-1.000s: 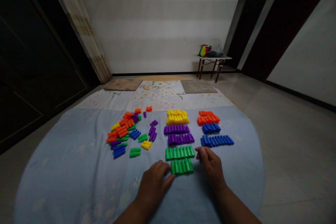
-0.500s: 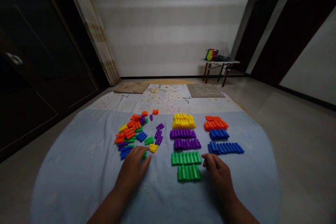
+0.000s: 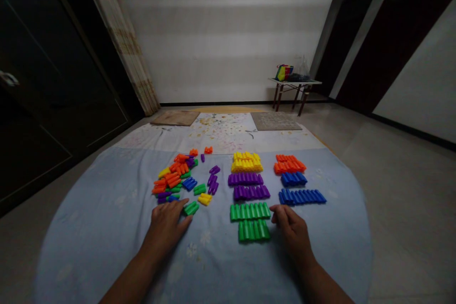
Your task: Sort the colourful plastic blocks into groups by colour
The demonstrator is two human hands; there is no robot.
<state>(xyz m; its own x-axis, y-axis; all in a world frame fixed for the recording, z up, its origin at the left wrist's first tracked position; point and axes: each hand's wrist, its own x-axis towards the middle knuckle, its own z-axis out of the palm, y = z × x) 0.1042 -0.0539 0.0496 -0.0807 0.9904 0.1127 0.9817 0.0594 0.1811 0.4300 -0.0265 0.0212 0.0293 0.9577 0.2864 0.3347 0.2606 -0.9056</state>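
My left hand (image 3: 166,223) is open, palm down, at the near edge of a mixed pile of coloured plastic pieces. A small green ribbed piece (image 3: 191,208) lies by its thumb and index finger; whether they touch is unclear. Its fingers partly cover a blue piece (image 3: 173,198). Just beyond lies a yellow piece (image 3: 204,199). My right hand (image 3: 292,232) rests with curled fingers and nothing visible in them. Its index fingertip is at the right end of a green row (image 3: 250,211), with a shorter green row (image 3: 254,231) nearer me.
Beyond the green rows lie purple rows (image 3: 251,193) and yellow rows (image 3: 246,162). On the right are blue rows (image 3: 302,196) and orange rows (image 3: 289,166). Loose purple pieces (image 3: 213,184) and orange pieces (image 3: 173,180) lie left. Two mats (image 3: 276,121) sit at the table's far end.
My left hand has drawn back left from the yellow piece, uncovering more of the green piece. My right hand stays by the green row. The whole view has shifted slightly.
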